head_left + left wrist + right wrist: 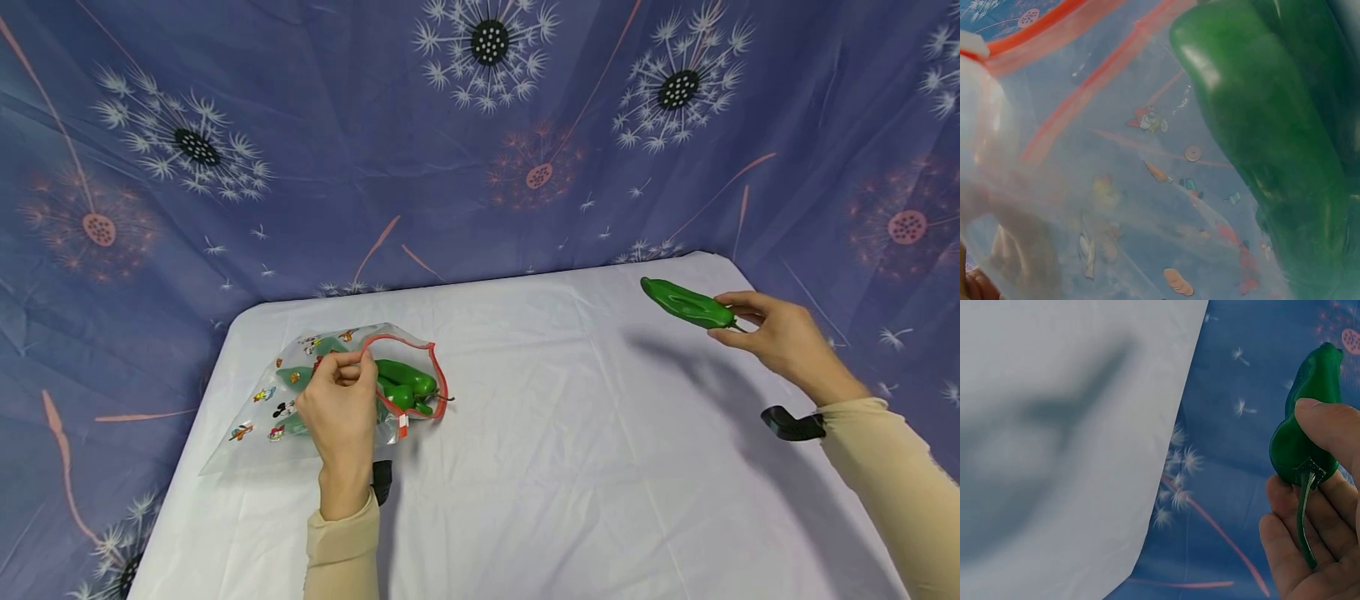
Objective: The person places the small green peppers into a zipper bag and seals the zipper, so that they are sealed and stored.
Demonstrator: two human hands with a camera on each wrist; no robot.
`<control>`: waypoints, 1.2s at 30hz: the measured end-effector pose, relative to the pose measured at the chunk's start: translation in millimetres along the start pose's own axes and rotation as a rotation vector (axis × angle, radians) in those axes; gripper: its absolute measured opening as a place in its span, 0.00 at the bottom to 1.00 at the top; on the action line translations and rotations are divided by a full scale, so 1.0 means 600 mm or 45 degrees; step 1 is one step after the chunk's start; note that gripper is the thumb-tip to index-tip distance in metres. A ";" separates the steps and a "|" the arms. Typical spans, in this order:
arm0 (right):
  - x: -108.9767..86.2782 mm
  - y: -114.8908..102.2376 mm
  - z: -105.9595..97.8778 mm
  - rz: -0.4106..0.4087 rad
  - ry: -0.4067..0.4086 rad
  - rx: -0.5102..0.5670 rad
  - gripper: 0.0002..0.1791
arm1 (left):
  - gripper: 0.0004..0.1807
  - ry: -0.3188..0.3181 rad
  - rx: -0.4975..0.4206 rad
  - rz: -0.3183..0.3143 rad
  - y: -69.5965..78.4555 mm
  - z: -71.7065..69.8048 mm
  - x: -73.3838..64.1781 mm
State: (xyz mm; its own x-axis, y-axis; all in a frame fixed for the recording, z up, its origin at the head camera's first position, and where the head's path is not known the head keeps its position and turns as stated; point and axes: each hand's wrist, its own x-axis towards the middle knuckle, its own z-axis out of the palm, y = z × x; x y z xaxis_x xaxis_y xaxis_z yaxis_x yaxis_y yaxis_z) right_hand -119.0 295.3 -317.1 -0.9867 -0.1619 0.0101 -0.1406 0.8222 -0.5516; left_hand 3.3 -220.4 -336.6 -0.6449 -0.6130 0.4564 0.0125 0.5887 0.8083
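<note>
A clear zip bag (255, 433) printed with small cartoon figures lies on the left part of the table, its red-edged mouth facing right and held apart. Several green peppers (405, 377) are inside it. My left hand (341, 404) pinches the bag's red rim at the near side of the mouth. In the left wrist view a green pepper (1260, 125) shows large through the plastic. Over the table's right side, my right hand (780, 337) holds a single green pepper (686, 304) by its stem end, raised above the cloth. The right wrist view shows the thumb across this pepper (1310, 425).
A white cloth covers the table (540, 483). Behind and around it hangs a blue curtain (337, 150) with dandelion prints. The table's right edge runs below my right hand, and the raised arm casts a shadow on the cloth.
</note>
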 end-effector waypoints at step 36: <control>0.062 -0.169 0.105 -0.246 -0.115 0.219 0.30 | 0.06 0.003 -0.015 0.006 -0.005 -0.002 0.001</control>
State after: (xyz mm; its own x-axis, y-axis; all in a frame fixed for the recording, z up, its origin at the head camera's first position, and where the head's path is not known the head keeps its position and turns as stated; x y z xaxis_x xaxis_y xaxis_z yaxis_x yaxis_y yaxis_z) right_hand -136.4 171.5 -313.3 -0.9306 -0.3614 0.0585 -0.3021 0.6678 -0.6803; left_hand 3.4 -223.0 -338.1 -0.6431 -0.6114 0.4610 0.0246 0.5852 0.8105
